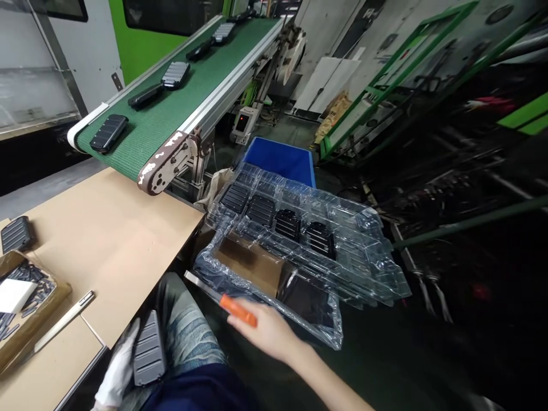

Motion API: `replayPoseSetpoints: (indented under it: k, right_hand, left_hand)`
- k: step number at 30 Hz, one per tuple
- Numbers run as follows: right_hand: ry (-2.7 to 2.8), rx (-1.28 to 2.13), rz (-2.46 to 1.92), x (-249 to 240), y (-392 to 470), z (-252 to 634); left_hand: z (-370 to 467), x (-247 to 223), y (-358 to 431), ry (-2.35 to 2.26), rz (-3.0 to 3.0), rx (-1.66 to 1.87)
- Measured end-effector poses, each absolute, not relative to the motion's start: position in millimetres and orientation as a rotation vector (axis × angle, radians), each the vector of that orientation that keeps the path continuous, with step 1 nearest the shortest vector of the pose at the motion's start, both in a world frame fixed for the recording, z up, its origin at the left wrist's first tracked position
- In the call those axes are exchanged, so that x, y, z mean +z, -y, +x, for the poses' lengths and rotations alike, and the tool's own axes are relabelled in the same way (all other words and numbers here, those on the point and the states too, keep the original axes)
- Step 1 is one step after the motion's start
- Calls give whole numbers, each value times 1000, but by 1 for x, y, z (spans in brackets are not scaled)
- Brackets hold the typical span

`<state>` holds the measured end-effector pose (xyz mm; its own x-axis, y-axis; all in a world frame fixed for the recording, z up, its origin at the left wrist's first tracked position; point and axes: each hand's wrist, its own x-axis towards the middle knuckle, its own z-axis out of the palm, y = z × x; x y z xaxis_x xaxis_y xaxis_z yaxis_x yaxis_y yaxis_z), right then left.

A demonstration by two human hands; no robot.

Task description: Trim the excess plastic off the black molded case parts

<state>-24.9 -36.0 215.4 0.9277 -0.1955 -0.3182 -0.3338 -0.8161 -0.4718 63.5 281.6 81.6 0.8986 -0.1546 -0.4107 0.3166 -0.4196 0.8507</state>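
My right hand (268, 331) is closed round the orange handle (238, 310) of a tool, whose flat metal blade (200, 283) points up and left over the floor beside my leg. My left hand (117, 368), in a white glove, grips a dark grey ribbed plastic part (149, 351) from its left side, low beside my thigh. Right of the table, a clear plastic tray (359, 240) holds several black ribbed parts (261, 210). Beneath it, an open box (248, 264) is lined with clear plastic.
A green conveyor (149, 125) carries several black parts down toward the brown table (128, 228). On the table lie a dark part (16, 234), a cardboard box (51, 305) of small dark pieces and a knife (64, 322). Behind the tray is a blue bin (280, 160).
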Motion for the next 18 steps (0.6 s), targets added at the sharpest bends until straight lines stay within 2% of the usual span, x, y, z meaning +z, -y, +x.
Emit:
replayPoseSetpoints:
  k: [3,8,10,13,15,16,18]
  right_hand:
    - [-609,-88,-2577,203,65,-2]
    - [-628,-244,-2616,183,61,18]
    - [-395,-188,-2622,192,37,13]
    - [155,318,-2393,223,3,6]
    - [241,513,-2231,249,2,5]
    - [164,469,-2226,261,11,7]
    - [-170,120,-2325,280,46,11]
  left_hand:
    - [63,115,-244,-16,1770,-655]
    - [65,154,-210,322,1805,-667]
    - [64,159,-206,389,1816,-675]
    - [62,163,-200,438,1750,-664]
    - [63,167,-200,425,1713,-626]
    - [66,169,-202,405,1698,-598]
    - [72,174,-211,294,1664,-514]
